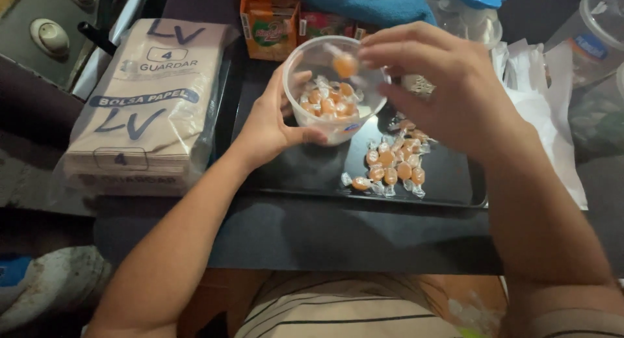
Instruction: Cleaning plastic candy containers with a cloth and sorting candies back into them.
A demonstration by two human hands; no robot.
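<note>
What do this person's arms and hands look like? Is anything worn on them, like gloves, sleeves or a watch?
Both arms are bare from wrist to past the elbow: no sleeves, gloves or watch show. The left hand and right hand are bare too; no ring can be made out. At the bottom edge, a light striped shirt covers the body.

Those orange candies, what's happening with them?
A person's left hand grips a clear plastic cup partly filled with wrapped orange candies. The right hand is over the cup's mouth, with one candy at its fingertips above the rim. A loose pile of the same candies lies on the dark tray. A wrapped stack of brown paper bags lies at the left.
</note>
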